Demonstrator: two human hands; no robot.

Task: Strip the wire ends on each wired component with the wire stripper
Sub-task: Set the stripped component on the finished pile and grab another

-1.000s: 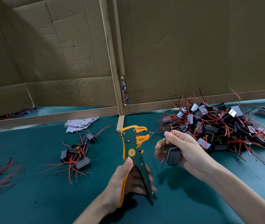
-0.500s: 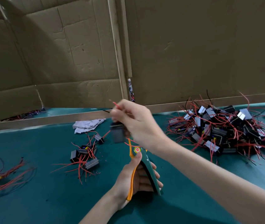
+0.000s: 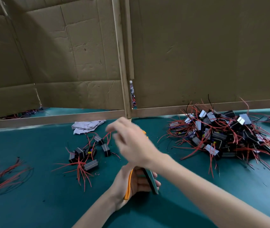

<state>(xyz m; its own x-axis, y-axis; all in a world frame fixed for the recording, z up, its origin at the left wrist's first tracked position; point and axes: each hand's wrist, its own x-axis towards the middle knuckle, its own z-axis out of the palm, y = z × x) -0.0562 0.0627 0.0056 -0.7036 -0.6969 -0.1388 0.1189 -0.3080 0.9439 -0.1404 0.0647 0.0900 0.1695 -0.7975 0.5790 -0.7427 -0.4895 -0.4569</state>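
My left hand [image 3: 131, 182] grips the orange and green handles of the wire stripper [image 3: 151, 180] low at the centre; its head is hidden behind my right hand. My right hand [image 3: 131, 142] hovers blurred above the stripper, fingers loose and holding nothing. Just left of it lies a small pile of black components with red wires [image 3: 85, 156], with one component [image 3: 106, 149] at its right edge. A large heap of wired components [image 3: 226, 137] sits at the right.
The green table mat [image 3: 40, 203] runs back to a wooden rail [image 3: 48, 118] and tall cardboard walls [image 3: 196, 55]. A crumpled paper [image 3: 86, 125] lies by the rail. Loose red wires [image 3: 4, 173] lie at the far left edge.
My right hand carried a component from beside the stripper over to the left, let it go by the small pile, and now hangs empty. My left hand kept hold of the stripper.
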